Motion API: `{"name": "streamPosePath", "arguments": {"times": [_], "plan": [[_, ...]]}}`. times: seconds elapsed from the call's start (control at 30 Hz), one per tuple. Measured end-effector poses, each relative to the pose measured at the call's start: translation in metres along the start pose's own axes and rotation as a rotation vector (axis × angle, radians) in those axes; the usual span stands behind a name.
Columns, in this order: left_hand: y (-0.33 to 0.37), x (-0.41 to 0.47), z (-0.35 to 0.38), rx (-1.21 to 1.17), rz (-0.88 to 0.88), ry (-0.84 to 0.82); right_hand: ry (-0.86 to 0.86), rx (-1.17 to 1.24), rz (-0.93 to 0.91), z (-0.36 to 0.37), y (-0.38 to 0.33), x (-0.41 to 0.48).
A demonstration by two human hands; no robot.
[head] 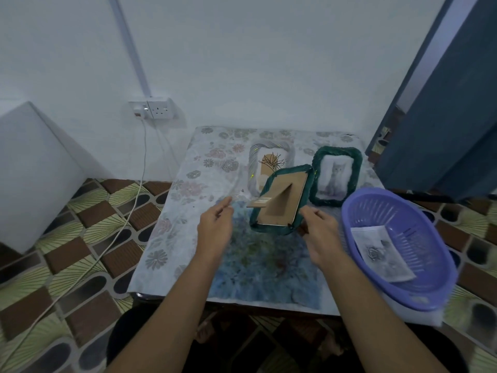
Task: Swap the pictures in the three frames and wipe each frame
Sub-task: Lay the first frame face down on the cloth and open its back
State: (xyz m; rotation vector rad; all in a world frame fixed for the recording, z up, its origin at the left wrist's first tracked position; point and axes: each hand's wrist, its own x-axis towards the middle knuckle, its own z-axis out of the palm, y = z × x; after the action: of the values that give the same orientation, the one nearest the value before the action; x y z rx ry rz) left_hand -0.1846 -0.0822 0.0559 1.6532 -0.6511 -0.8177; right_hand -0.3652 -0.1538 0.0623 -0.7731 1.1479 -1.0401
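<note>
Green frame [279, 211] in the middle of the bench [185, 211] is lying face down, cardboard back up, with its little stand [269, 201] flipped out. Left hand [215, 227] hovers just left of it, fingers loose and holding nothing. Right hand [320, 232] is right at the frame's lower right corner with fingers curled, but I honestly can't tell if it's gripping the frame. Second green frame [356, 168] with a cat pic sits just beside it, and a grey frame [252, 162] lies behind. The purple basket [398, 208] on the right holds a loose picture [382, 251].
</note>
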Motion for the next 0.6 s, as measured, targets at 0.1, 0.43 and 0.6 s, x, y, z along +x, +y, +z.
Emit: {"name": "streamPosePath", "arguments": {"times": [0.1, 0.43, 0.6], "plan": [[-0.005, 0.008, 0.002, 0.054, -0.141, -0.099, -0.032, 0.02, 0.001, -0.003, 0.0, -0.003], [0.003, 0.005, 0.009, 0.021, -0.166, -0.074, -0.149, -0.009, -0.005, -0.002, 0.003, -0.007], [0.001, 0.005, 0.008, 0.019, -0.158, -0.089, -0.183, -0.001, -0.013, -0.002, 0.005, -0.007]]}}
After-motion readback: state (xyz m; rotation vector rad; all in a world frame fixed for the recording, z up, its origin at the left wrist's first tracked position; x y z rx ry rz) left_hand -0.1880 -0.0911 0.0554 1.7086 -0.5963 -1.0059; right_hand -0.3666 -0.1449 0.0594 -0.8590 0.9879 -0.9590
